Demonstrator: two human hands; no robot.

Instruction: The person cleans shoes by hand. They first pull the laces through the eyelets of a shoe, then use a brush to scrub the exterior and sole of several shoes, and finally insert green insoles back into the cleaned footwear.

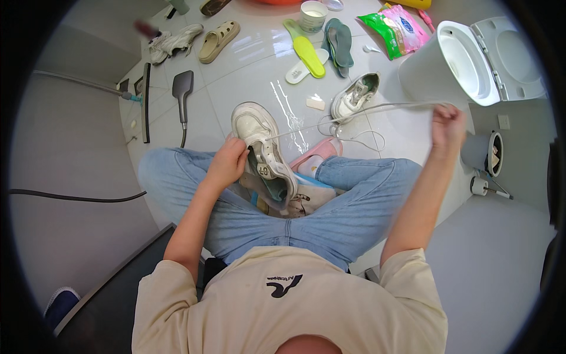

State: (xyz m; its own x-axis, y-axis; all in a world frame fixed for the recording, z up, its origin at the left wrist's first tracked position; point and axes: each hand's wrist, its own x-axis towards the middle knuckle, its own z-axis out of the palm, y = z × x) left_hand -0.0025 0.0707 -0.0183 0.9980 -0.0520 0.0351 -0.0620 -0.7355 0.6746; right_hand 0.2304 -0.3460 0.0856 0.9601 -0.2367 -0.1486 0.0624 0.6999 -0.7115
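Observation:
My left hand (231, 160) grips the side of a white sneaker (256, 121) near its toe, above my lap. Far to the right, my right hand (447, 126) is closed on a white shoelace (393, 104). That lace runs taut from the sneaker's front eyelets across to my fist. A loose length of lace loops over the tiles below it. On the floor ahead lies a second white sneaker (353, 98), without lace visible in its upper eyelets. A pale bar (315, 103), perhaps soap, rests to its left.
Several insoles (309, 57) lie ahead by a white tub (313, 17). A pink-green bag (398, 31) sits near the toilet (460, 62). To the left are a beige clog (219, 42), a shower head (182, 86) and a floor squeegee (146, 102). A bin (482, 152) stands right.

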